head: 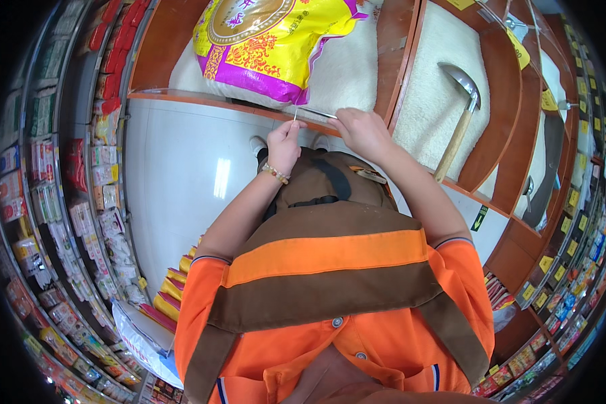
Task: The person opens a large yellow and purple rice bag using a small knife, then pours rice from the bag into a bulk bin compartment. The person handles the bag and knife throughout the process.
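Observation:
A yellow and magenta printed plastic sack [262,55] lies on the loose white rice [351,76] in a wooden bin, one lower corner near the bin's front edge. My left hand [285,145], with a beaded bracelet at the wrist, pinches a short white string [296,113] that runs up to that corner. In my right hand [364,134] is a slim metal tool [319,112], its tip close to the string below the sack's corner. Whether it is a blade or scissors is too small to tell. My fingers partly hide its near end.
A metal scoop with a wooden handle [454,139] rests across the neighbouring rice bin [429,121]. The wooden front edge [222,104] separates my hands from the floor. Packed shelves [108,166] stand at left, others [568,237] at right. Yellow bags [170,293] are stacked beside me.

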The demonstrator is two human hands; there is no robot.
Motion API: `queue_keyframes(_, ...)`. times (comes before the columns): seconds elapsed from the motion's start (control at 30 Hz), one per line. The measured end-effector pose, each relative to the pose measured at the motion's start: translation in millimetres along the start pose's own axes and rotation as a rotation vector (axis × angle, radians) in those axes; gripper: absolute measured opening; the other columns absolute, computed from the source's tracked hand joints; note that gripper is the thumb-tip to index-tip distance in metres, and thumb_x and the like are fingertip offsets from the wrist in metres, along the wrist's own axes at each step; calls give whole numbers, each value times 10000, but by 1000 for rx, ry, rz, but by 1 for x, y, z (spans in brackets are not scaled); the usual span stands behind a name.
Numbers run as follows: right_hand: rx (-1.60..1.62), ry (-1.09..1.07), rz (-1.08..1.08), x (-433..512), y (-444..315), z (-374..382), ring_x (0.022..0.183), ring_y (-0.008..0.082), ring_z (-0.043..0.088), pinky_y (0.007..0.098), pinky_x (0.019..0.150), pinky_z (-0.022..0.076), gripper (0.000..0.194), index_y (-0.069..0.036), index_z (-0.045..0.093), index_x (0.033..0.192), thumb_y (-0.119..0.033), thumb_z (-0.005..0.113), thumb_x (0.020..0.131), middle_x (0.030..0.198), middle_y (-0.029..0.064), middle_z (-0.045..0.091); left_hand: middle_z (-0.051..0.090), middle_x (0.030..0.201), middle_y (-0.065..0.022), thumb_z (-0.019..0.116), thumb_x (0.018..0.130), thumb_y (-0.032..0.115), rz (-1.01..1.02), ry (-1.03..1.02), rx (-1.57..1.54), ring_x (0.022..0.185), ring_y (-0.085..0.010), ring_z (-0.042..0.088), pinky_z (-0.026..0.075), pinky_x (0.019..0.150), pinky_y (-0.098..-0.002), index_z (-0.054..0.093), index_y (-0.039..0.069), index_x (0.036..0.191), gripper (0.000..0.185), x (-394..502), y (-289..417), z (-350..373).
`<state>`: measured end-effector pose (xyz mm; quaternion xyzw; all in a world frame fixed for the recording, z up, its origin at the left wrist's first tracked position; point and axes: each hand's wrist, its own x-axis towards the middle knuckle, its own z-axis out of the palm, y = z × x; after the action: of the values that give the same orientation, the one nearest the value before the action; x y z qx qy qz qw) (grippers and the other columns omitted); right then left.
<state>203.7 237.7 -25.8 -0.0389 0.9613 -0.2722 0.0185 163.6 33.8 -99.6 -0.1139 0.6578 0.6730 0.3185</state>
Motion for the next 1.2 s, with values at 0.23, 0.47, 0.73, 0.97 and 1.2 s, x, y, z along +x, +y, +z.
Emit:
queue_keyframes(0.23,-284,-129,-274,43,9,-4,682,326,681,439,583,545,263,-57,642,811,-276,607,954,749,124,657,477,593,77,530,1048,208,198,73,129,412,-17,342,251,382,-229,703,48,975,247,13,-27,0)
queue_keyframes(0.47,-609,-728,-62,33,46,-39,767,324,702,463,671,555,117,-52,689,883,-131,707,799,817,124,711,458,585,85,538,1038,188,321,103,260,445,-8,354,268,405,-225,714,44,980,234,-2,-33,-10)
queue_keyframes(0.73,-57,-146,48,-12,22,-81,639,313,640,416,589,506,294,-11,607,808,-261,631,959,700,153,620,520,638,71,595,1021,209,17,-32,103,481,-16,408,322,431,-203,710,23,1020,219,-45,-12,-32)
queue_keyframes(0.97,819,-39,606,-14,35,2,533,77,407,276,495,343,388,-58,559,749,-359,680,960,598,-29,433,536,653,68,667,975,171,169,155,80,505,-19,429,326,446,-213,716,-6,1067,206,-1,10,-8)
queue_keyframes(1.2,1252,64,671,6,34,46,486,43,303,244,458,252,293,-99,505,782,-240,650,994,590,-75,366,575,638,45,724,914,164,185,255,136,490,-29,452,344,437,-230,729,-22,1009,209,31,11,11)
